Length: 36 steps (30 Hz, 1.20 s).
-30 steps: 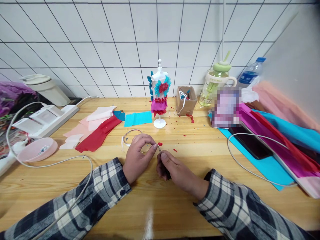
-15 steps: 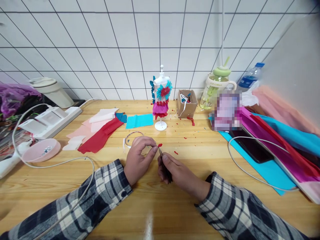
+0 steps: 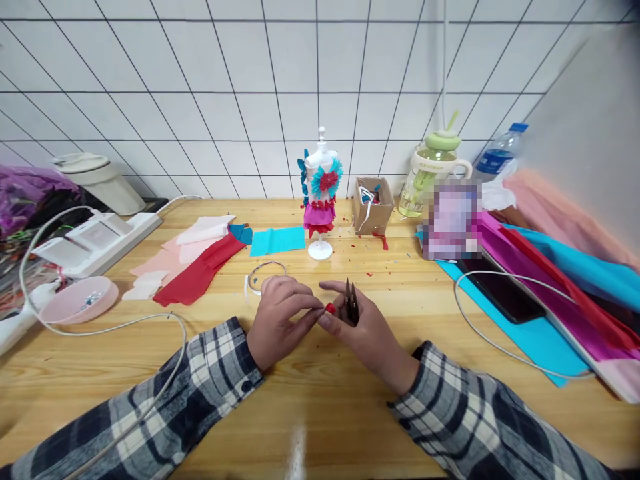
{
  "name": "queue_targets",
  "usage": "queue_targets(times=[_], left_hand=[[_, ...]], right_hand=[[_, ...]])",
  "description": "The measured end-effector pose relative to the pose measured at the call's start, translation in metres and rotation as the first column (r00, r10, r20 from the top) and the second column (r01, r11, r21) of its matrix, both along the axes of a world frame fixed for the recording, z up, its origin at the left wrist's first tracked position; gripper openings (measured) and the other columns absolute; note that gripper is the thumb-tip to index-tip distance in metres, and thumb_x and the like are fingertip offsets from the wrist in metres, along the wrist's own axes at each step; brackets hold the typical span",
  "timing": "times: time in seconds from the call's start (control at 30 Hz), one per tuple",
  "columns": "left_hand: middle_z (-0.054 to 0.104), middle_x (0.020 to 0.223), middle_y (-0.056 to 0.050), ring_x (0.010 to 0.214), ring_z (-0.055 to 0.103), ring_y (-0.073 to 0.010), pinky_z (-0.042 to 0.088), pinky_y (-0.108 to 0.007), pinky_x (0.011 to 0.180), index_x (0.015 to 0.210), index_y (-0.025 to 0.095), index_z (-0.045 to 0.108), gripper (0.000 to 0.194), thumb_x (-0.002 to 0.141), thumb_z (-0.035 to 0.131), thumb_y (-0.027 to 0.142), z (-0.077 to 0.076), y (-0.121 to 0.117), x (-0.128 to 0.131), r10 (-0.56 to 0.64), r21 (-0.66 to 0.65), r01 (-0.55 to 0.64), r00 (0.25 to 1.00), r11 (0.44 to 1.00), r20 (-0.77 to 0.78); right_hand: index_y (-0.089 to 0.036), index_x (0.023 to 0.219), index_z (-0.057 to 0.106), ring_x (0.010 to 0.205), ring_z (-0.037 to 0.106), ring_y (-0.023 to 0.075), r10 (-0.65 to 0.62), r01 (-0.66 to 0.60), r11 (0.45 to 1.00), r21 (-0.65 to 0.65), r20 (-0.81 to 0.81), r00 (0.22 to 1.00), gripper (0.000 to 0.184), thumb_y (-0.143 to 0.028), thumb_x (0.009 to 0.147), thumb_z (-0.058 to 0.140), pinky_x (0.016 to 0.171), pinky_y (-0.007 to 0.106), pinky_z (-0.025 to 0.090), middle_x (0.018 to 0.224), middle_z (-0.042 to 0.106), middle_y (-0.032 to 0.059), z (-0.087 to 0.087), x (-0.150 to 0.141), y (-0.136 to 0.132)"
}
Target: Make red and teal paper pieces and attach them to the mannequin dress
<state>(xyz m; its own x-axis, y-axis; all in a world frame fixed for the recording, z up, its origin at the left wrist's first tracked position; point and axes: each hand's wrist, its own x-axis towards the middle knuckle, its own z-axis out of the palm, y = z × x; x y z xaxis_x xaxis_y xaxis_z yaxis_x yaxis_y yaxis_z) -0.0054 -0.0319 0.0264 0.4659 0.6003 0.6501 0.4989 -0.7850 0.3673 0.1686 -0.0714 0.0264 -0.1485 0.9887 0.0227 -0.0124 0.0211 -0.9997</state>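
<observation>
My left hand (image 3: 277, 320) and my right hand (image 3: 357, 327) meet at the middle of the wooden table (image 3: 310, 413). Both pinch a tiny red paper piece (image 3: 331, 308) between their fingertips. The right hand also carries dark tweezers (image 3: 351, 301), tucked upright between its fingers with the tips pointing up. A small white mannequin (image 3: 320, 193) dressed in pink, red and blue paper stands behind the hands. A thin wire ring (image 3: 265, 272) lies just beyond my left hand.
Red, pink and white paper sheets (image 3: 195, 263) and a blue sheet (image 3: 277, 240) lie left of the mannequin. A cardboard box (image 3: 373, 203), green bottle (image 3: 433, 170), phone (image 3: 503, 293) with white cable, pink dish (image 3: 77, 299) and power strip (image 3: 95, 240) surround the work spot.
The right hand turned the tweezers upright, away from the red piece. The piece passed from the tweezer tips to the fingertips of both hands, slightly to the right.
</observation>
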Motion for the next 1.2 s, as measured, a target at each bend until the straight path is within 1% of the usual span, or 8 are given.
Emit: queue_targets(times=[0.13, 0.37, 0.53, 0.6, 0.67, 0.77, 0.93, 1.2], left_hand=[[0.067, 0.078, -0.001, 0.08, 0.057, -0.0179, 0.038, -0.037, 0.082, 0.081, 0.022, 0.064, 0.002, 0.082, 0.062, 0.022, -0.001, 0.0, 0.0, 0.001, -0.025, -0.002, 1.0, 1.0, -0.015], [0.066, 0.078, -0.002, 0.081, 0.056, -0.0177, 0.036, -0.037, 0.083, 0.081, 0.021, 0.063, 0.005, 0.084, 0.06, 0.024, 0.001, 0.001, 0.0, 0.021, -0.131, -0.023, 1.0, 0.991, -0.014], [0.065, 0.079, -0.002, 0.085, 0.055, -0.0192, 0.035, -0.038, 0.085, 0.08, 0.021, 0.063, 0.007, 0.084, 0.06, 0.026, 0.002, 0.0, -0.001, 0.041, -0.188, -0.044, 0.999, 0.981, -0.019], [0.065, 0.082, -0.002, 0.086, 0.055, -0.0201, 0.036, -0.038, 0.086, 0.086, 0.021, 0.064, 0.011, 0.083, 0.062, 0.031, 0.002, 0.0, -0.002, 0.047, -0.249, -0.048, 0.999, 0.967, -0.009], [0.065, 0.087, -0.003, 0.088, 0.056, -0.0209, 0.037, -0.038, 0.085, 0.098, 0.022, 0.064, 0.023, 0.082, 0.062, 0.037, 0.002, 0.002, -0.002, 0.03, -0.321, -0.025, 0.999, 0.947, 0.012], [0.064, 0.095, -0.004, 0.093, 0.055, -0.0218, 0.038, -0.038, 0.086, 0.108, 0.023, 0.063, 0.033, 0.081, 0.063, 0.042, 0.001, 0.004, -0.002, -0.013, -0.382, 0.018, 1.0, 0.924, 0.016], [0.063, 0.091, -0.003, 0.092, 0.055, -0.0194, 0.037, -0.037, 0.086, 0.083, 0.023, 0.067, 0.015, 0.085, 0.06, 0.036, -0.005, 0.004, 0.001, 0.005, -0.325, -0.024, 0.998, 0.945, -0.062], [0.063, 0.091, -0.004, 0.092, 0.055, -0.0189, 0.038, -0.037, 0.087, 0.084, 0.023, 0.067, 0.012, 0.086, 0.058, 0.031, -0.002, 0.004, 0.0, -0.02, -0.324, 0.008, 0.999, 0.946, -0.033]], right_hand=[[-0.018, 0.09, 0.068, 0.051, 0.031, 0.0076, -0.053, 0.053, 0.999, 0.002, 0.09, 0.995, 0.026, -0.036, 0.072, 0.072, 0.047, 0.023, 0.027, 0.06, 0.045, -0.0055, -0.001, 0.0, 0.002], [-0.018, 0.083, 0.07, 0.054, 0.039, 0.0098, -0.13, 0.127, 0.991, 0.034, 0.085, 0.988, 0.016, -0.032, 0.076, 0.067, 0.051, 0.024, 0.032, 0.064, 0.057, -0.0016, -0.006, 0.004, 0.007], [-0.019, 0.079, 0.069, 0.057, 0.043, 0.011, -0.202, 0.187, 0.977, 0.099, 0.165, 0.966, 0.013, -0.032, 0.076, 0.068, 0.055, 0.026, 0.036, 0.065, 0.056, -0.0012, -0.008, 0.005, 0.007], [-0.019, 0.078, 0.069, 0.063, 0.048, 0.0125, -0.235, 0.21, 0.967, 0.145, 0.186, 0.954, 0.013, -0.032, 0.076, 0.068, 0.06, 0.027, 0.039, 0.071, 0.058, 0.0004, -0.008, 0.006, 0.007], [-0.019, 0.078, 0.069, 0.067, 0.051, 0.0135, -0.252, 0.222, 0.962, 0.158, 0.204, 0.946, 0.012, -0.031, 0.077, 0.067, 0.063, 0.028, 0.041, 0.074, 0.058, 0.0012, -0.009, 0.007, 0.008], [-0.02, 0.077, 0.069, 0.065, 0.05, 0.0133, -0.238, 0.203, 0.967, 0.154, 0.264, 0.935, 0.011, -0.03, 0.078, 0.066, 0.061, 0.028, 0.04, 0.072, 0.056, 0.0006, -0.01, 0.008, 0.01], [-0.02, 0.076, 0.069, 0.064, 0.049, 0.013, -0.215, 0.17, 0.971, 0.168, 0.303, 0.928, 0.011, -0.031, 0.078, 0.065, 0.06, 0.027, 0.038, 0.071, 0.055, -0.0002, -0.013, 0.006, 0.01], [-0.018, 0.075, 0.065, 0.067, 0.05, 0.0147, -0.134, 0.132, 0.991, 0.026, 0.226, 0.965, 0.02, -0.038, 0.077, 0.065, 0.063, 0.029, 0.041, 0.069, 0.053, 0.0004, -0.013, 0.005, 0.01]])
